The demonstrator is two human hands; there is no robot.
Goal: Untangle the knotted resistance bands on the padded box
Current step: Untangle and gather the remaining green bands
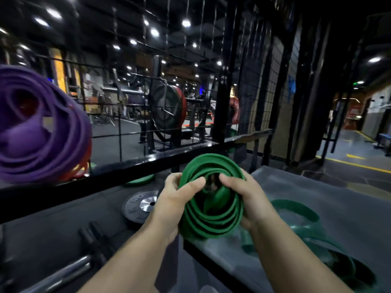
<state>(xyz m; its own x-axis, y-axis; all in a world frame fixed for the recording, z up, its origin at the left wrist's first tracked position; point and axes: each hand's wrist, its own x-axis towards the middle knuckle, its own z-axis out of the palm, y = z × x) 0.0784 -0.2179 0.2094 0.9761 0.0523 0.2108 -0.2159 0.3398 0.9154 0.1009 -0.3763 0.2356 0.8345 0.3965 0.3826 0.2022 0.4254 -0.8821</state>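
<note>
Hands, left (175, 199) and right (247, 197), around green bands (213, 222)

Black weight plate (139, 206), lying just left of the left grip (175, 199), is showing raised letters "RO"; remaining lettering is blurring out, nothing else legible.

green coiled band (211, 220) held above padded box (349, 208)

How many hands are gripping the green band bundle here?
2. The left hand grips the green bundle on its left side, the right hand on its right side. Neither is hidden.
</note>
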